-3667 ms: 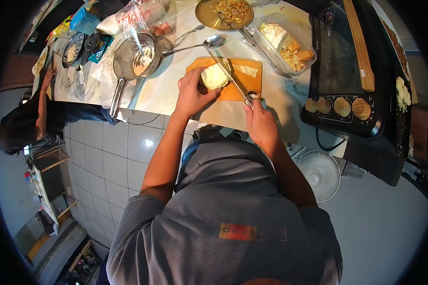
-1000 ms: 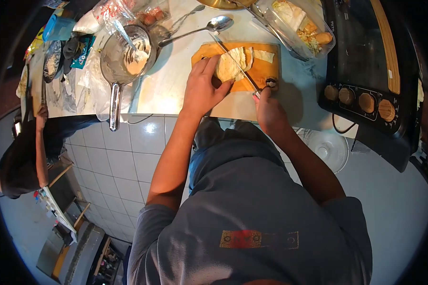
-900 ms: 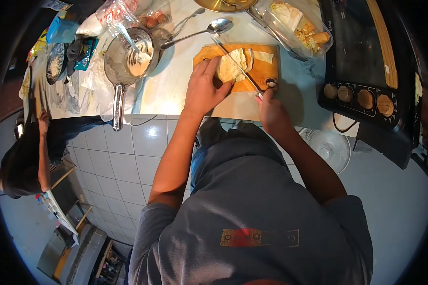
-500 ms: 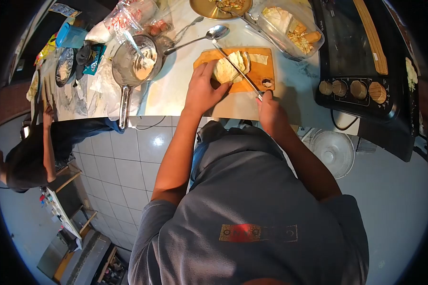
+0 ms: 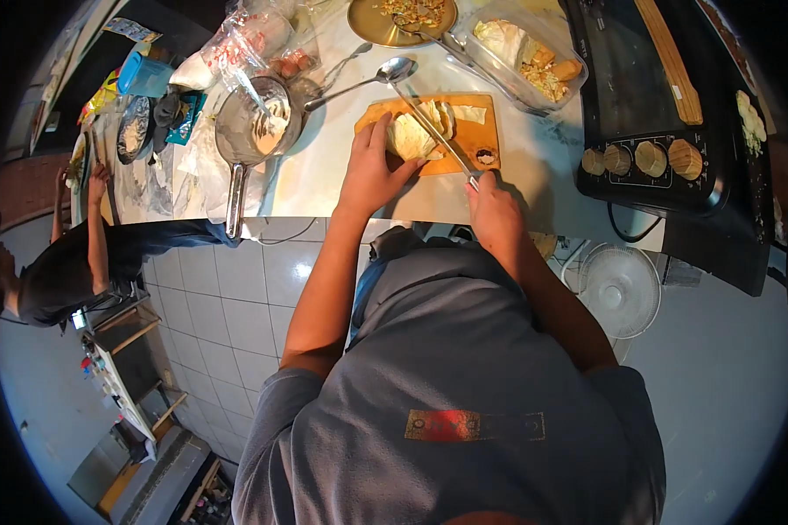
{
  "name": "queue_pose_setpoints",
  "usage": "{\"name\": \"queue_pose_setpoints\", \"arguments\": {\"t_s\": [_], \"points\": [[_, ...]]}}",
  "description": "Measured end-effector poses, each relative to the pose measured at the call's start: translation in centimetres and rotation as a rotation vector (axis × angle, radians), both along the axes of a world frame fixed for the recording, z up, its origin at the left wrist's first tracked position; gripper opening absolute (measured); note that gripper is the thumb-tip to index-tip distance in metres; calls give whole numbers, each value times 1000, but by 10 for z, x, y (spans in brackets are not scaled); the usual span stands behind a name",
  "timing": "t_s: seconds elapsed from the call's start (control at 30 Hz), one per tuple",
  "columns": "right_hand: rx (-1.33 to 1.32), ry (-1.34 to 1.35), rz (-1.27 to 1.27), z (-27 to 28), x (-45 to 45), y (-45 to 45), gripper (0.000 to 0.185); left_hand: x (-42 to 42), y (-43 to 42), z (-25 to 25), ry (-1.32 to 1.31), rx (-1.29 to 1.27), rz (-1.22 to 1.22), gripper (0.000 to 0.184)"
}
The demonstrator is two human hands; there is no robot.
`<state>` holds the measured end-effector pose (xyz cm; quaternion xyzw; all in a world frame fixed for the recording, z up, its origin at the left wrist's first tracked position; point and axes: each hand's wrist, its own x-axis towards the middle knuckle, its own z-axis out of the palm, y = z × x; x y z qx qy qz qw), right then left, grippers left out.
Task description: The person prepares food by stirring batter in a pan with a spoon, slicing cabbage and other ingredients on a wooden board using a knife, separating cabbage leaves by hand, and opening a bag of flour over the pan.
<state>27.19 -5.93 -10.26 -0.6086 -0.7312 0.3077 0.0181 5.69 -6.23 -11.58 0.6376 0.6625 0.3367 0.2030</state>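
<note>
A pale cabbage piece (image 5: 409,138) lies on the wooden cutting board (image 5: 483,138) at the table's front edge. My left hand (image 5: 369,175) holds it from the left, its fingers over the far side and the thumb along the near side. In my right hand (image 5: 496,214) the handle of a knife (image 5: 432,129) is gripped. The long blade slants away to the upper left, across the right part of the cabbage. A flat cabbage scrap (image 5: 470,114) rests at the board's far right, above a dark-rimmed hole.
Left stand a saucepan (image 5: 232,131) with creamy mix and a large spoon (image 5: 396,69). Behind are a brass-coloured plate (image 5: 372,26) of chopped food and a clear container (image 5: 534,66) with cabbage. A black appliance (image 5: 700,188) stands right. Another person (image 5: 61,271) works far left.
The knife has shifted slightly on the cabbage, and its blade shows broader now. My left hand keeps its hold. The other person's hands have moved, and the view has shifted a little.
</note>
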Motion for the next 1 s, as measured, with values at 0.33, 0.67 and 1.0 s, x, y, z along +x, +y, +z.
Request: {"name": "queue_pose_setpoints", "arguments": {"t_s": [0.33,0.67,1.0], "points": [[290,105,-82,-1,33,12,31,5,-3,-5,5,44,11,85],[464,-71,-39,-30,42,57,21,5,-7,1,79,62,-7,83],[648,-156,-34,-48,57,75,18,-1,3,11,40,33,-19,71]]}}
